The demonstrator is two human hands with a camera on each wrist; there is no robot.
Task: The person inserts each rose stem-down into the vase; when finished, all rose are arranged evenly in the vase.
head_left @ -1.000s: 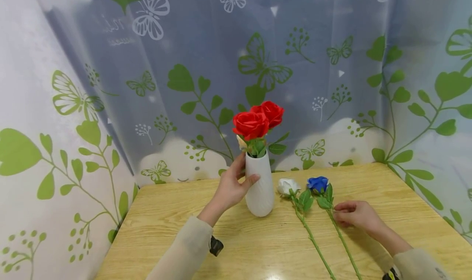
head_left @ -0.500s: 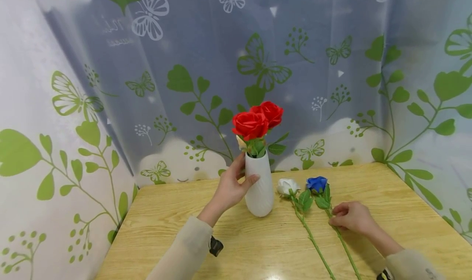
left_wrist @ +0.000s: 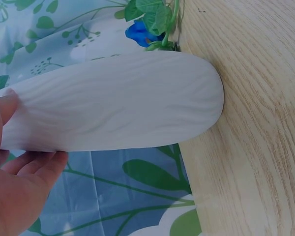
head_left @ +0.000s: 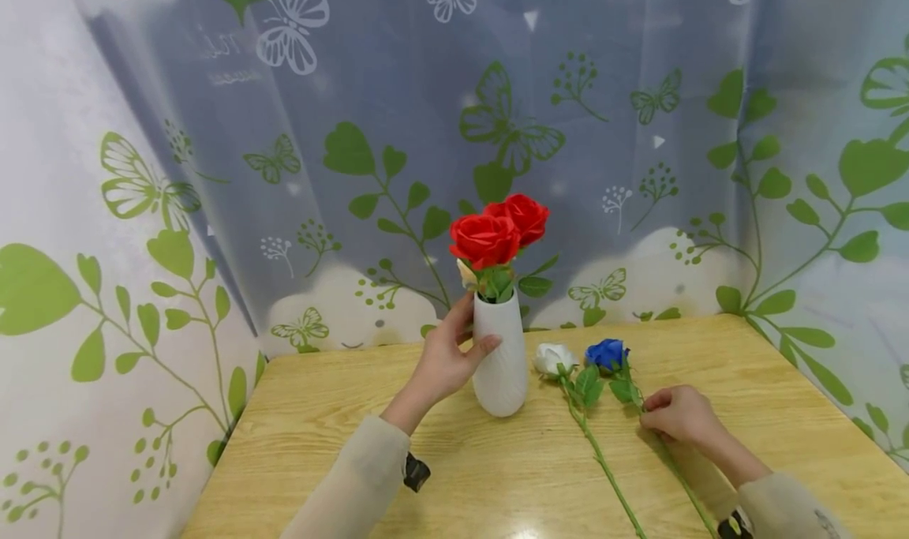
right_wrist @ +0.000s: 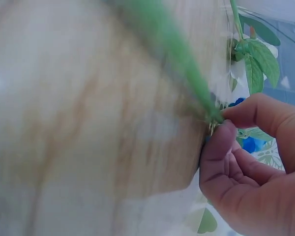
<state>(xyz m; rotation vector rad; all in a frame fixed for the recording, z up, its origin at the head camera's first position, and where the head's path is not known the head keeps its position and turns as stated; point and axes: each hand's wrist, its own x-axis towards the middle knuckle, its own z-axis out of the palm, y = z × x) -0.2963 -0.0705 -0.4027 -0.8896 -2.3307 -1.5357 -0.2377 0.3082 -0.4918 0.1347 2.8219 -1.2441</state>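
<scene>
My left hand (head_left: 445, 359) grips the upper part of a white vase (head_left: 500, 369), which stands upright on the table. Two red roses (head_left: 486, 240) with green leaves rise from its mouth, and a small cream bud (head_left: 465, 275) shows at the rim. To the right, my right hand (head_left: 683, 419) pinches the stem of a blue rose (head_left: 607, 355) between thumb and index finger, below its leaves. In the right wrist view the green stem (right_wrist: 187, 69) runs out from those fingertips. A white rose (head_left: 555, 361) lies between the vase and the blue rose.
The wooden table (head_left: 319, 444) ends at the back against a hanging cloth (head_left: 398, 65) printed with leaves and butterflies. More of this cloth (head_left: 64, 192) hangs along the left side. The white rose's stem (head_left: 607, 468) stretches toward the front edge.
My right hand has moved slightly left and taken the blue rose's stem between its fingers. The blue bloom has shifted a little left, and its stem's lower end has swung right. The left hand stays put.
</scene>
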